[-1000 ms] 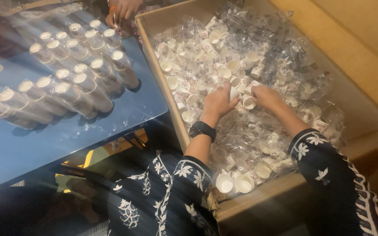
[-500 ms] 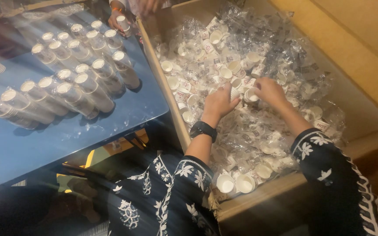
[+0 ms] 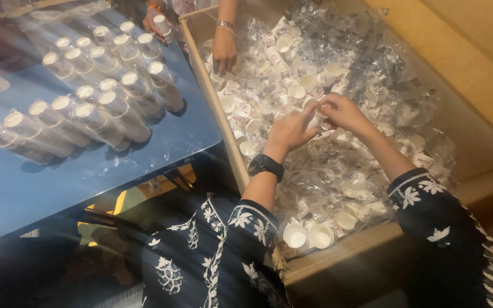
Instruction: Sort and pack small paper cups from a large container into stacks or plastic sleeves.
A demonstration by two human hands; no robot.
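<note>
Matt white paper cups [image 3: 295,235] in crinkly, glossy clear plastic wrap [image 3: 383,74]; rough brown cardboard box [image 3: 338,254]; smooth, glossy blue desk [image 3: 41,182].

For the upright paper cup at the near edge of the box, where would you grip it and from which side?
Pinch the paper cup by its open rim, coming from above: it stands mouth up against the box wall, with a second cup crowding its side.

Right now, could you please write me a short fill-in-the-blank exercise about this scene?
1. The left hand and right hand meet over a large ____ of small paper cups.
2. The wrapped cup stacks lie on a ____ table.
3. The left wrist wears a black ____.
Missing words: box; blue; watch
</note>
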